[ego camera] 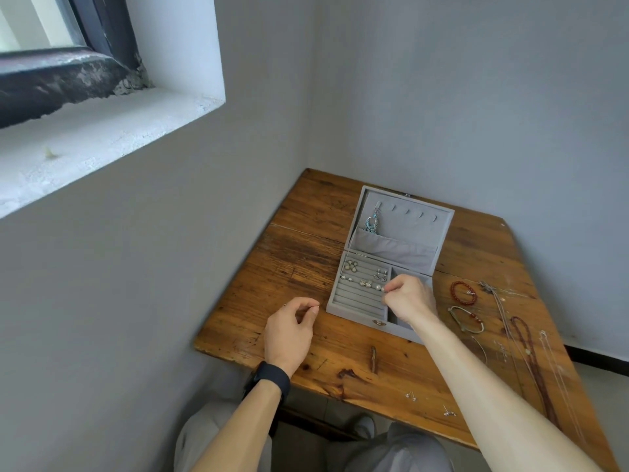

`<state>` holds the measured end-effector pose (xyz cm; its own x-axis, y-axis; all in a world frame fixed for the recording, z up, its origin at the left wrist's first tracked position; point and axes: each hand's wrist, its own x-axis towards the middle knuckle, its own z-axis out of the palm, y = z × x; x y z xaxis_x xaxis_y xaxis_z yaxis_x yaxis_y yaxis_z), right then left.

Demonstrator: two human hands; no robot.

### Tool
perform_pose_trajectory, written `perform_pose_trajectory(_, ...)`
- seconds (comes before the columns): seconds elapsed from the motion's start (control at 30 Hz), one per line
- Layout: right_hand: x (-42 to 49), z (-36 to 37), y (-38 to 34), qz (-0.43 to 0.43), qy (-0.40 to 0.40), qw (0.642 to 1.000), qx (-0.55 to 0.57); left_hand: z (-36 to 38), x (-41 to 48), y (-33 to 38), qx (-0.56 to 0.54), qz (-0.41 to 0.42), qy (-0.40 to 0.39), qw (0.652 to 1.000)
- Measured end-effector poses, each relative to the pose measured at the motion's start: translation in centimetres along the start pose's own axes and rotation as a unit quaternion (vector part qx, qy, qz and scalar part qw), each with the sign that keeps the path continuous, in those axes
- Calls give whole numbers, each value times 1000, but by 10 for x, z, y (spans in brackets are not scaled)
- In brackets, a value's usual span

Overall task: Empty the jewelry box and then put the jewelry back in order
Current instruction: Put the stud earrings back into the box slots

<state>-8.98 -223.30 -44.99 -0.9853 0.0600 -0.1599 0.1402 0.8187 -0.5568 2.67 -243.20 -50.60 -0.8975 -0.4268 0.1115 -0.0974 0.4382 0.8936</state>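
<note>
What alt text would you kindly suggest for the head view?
A person's right hand pinches a small earring over an open grey jewelry box on a wooden table; the left hand lies beside it, bracelets and necklaces to the right.

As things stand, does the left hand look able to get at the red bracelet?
Probably not easily: the jewelry box and the right hand with its forearm lie between the left hand and the red bracelet.
</note>
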Motion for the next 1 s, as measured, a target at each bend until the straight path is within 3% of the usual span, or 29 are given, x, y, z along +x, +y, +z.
perform_pose_trajectory(0.23, -79, -20, 55, -84, 120, 984, 103, -4, 3, 1, -11, -2, -25, 1000)
perform_pose_trajectory(0.43, -152, -5, 132, -136, 222, 965, 10, -7, 11, 8, -46, -14, -57, 997)
perform_pose_trajectory(0.6, -166, 15, 164, -192, 243, 951, -1, 12, 21, 38, 57, 76, -102, 990)
perform_pose_trajectory(0.73, -163, 32, 176, -224, 269, 936, -26, 41, 28, 67, 156, 133, -174, 963)
perform_pose_trajectory(1.0, -159, 52, 187, -216, 315, 923, -55, 68, 52, 84, 248, 82, -217, 941)
